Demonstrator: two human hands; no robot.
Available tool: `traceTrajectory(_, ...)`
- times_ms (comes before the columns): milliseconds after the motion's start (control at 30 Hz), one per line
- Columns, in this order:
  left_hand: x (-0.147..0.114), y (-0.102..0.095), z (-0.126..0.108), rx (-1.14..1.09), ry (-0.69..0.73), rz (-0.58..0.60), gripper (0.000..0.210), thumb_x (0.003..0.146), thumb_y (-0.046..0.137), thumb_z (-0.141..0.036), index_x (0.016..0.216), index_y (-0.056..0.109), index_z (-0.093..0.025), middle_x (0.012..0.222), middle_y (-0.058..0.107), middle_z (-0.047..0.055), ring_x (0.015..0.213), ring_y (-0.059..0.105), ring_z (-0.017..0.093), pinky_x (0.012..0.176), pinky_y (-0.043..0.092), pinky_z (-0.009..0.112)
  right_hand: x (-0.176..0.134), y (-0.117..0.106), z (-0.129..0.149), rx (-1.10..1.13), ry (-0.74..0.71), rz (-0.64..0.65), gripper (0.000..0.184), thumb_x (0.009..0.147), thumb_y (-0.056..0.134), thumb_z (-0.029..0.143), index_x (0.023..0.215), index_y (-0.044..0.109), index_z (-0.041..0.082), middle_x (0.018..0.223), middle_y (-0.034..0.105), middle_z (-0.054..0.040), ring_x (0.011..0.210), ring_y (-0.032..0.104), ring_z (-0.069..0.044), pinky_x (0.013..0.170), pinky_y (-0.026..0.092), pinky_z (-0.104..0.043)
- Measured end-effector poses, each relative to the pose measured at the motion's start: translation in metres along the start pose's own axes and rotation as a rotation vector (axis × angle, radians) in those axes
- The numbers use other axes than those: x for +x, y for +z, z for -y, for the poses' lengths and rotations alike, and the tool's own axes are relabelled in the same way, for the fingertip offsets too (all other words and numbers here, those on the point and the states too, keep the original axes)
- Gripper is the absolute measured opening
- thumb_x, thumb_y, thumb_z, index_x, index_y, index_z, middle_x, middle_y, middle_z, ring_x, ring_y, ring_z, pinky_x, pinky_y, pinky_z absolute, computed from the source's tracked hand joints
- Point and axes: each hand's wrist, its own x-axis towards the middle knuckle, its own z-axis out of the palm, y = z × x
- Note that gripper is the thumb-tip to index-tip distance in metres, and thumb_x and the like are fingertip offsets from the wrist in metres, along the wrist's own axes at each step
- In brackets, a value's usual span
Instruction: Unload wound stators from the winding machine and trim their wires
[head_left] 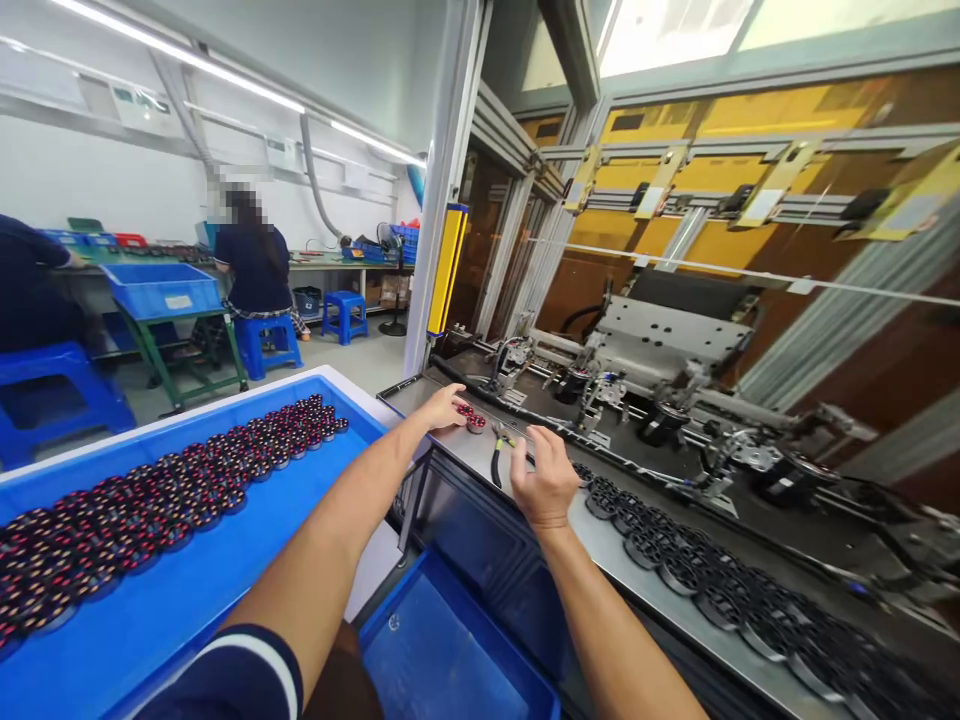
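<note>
Red-and-black parts (475,424) left of pliers (496,466) — by left hand (445,408), grip unclear; right of pliers — right hand (547,478), half-open, seemingly empty.

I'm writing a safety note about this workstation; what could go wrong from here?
The pliers lie beside the right hand and might be knocked off the ledge. The black rings crowd that ledge, so a bumped one could fall. The left hand, at the red-topped parts, might knock one over.
</note>
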Motion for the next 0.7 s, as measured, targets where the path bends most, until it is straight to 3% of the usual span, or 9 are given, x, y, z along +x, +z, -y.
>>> traceTrajectory(167, -0.02, -0.014, -0.015, -0.097, -0.132, -0.153, 0.031, 0.092, 0.061, -0.027, 0.12, 0.057, -0.015, 0.118, 0.062, 0.009, 0.099, 0.064, 0.021, 0.083, 0.057, 0.041, -0.004, 0.0, 0.002, 0.035, 0.036, 0.031, 0.023, 0.092, 0.045, 0.023, 0.101, 0.064, 0.015, 0.098, 0.07, -0.0149, 0.095, 0.067, -0.024, 0.083, 0.054, -0.036)
traceTrajectory(267, -0.03, -0.036, -0.014, -0.101, -0.236, -0.245, 0.055, 0.08, 0.065, -0.001, 0.131, 0.047, -0.014, 0.12, 0.062, 0.011, 0.105, 0.064, 0.02, 0.09, 0.054, 0.035, -0.007, 0.007, -0.002, 0.076, 0.122, 0.106, 0.021, 0.091, 0.046, 0.023, 0.1, 0.064, 0.015, 0.104, 0.068, -0.016, 0.102, 0.064, -0.026, 0.088, 0.05, -0.039)
traceTrajectory(367, -0.058, -0.059, -0.016, -0.219, -0.208, -0.356, 0.067, 0.076, 0.061, 0.007, 0.135, 0.04, -0.017, 0.119, 0.063, 0.009, 0.101, 0.066, 0.018, 0.085, 0.055, 0.031, -0.004, 0.014, -0.01, 0.116, 0.189, 0.182, 0.022, 0.092, 0.047, 0.022, 0.106, 0.062, 0.015, 0.115, 0.065, -0.0165, 0.112, 0.057, -0.025, 0.096, 0.044, -0.04)
traceTrajectory(467, -0.127, -0.074, -0.028, -0.455, -0.07, -0.36, 0.058, 0.077, 0.063, 0.003, 0.129, 0.047, -0.019, 0.109, 0.066, 0.004, 0.102, 0.068, 0.019, 0.087, 0.054, 0.034, -0.011, 0.001, -0.005, 0.233, 0.167, 0.221, 0.024, 0.094, 0.049, 0.022, 0.112, 0.06, 0.01, 0.12, 0.061, -0.0187, 0.115, 0.052, -0.021, 0.1, 0.04, -0.04)
traceTrajectory(567, -0.231, -0.074, -0.044, -0.574, -0.048, -0.269, 0.055, 0.072, 0.077, -0.01, 0.121, 0.055, -0.022, 0.107, 0.068, 0.002, 0.105, 0.068, 0.022, 0.089, 0.055, 0.037, -0.055, -0.045, 0.037, 0.519, 0.345, 0.248, 0.03, 0.094, 0.049, 0.023, 0.118, 0.058, 0.008, 0.129, 0.056, -0.0189, 0.126, 0.044, -0.021, 0.11, 0.03, -0.042)
traceTrajectory(600, -0.266, -0.071, -0.047, -0.615, -0.041, -0.258, 0.06, 0.065, 0.084, -0.012, 0.118, 0.057, -0.023, 0.106, 0.07, 0.002, 0.101, 0.069, 0.022, 0.086, 0.057, 0.034, -0.08, -0.066, 0.058, 0.673, 0.462, 0.337, 0.029, 0.095, 0.048, 0.025, 0.118, 0.059, 0.011, 0.128, 0.056, -0.0166, 0.125, 0.046, -0.02, 0.11, 0.032, -0.042)
traceTrajectory(700, -0.351, -0.054, -0.042, -0.727, -0.106, -0.193, 0.061, 0.062, 0.087, -0.012, 0.115, 0.06, -0.023, 0.103, 0.073, 0.004, 0.083, 0.073, 0.016, 0.075, 0.06, 0.025, -0.172, -0.13, 0.12, 0.904, 0.489, 0.732, 0.022, 0.091, 0.055, 0.036, 0.093, 0.069, 0.018, 0.082, 0.07, -0.004, 0.079, 0.066, -0.017, 0.078, 0.054, -0.034)
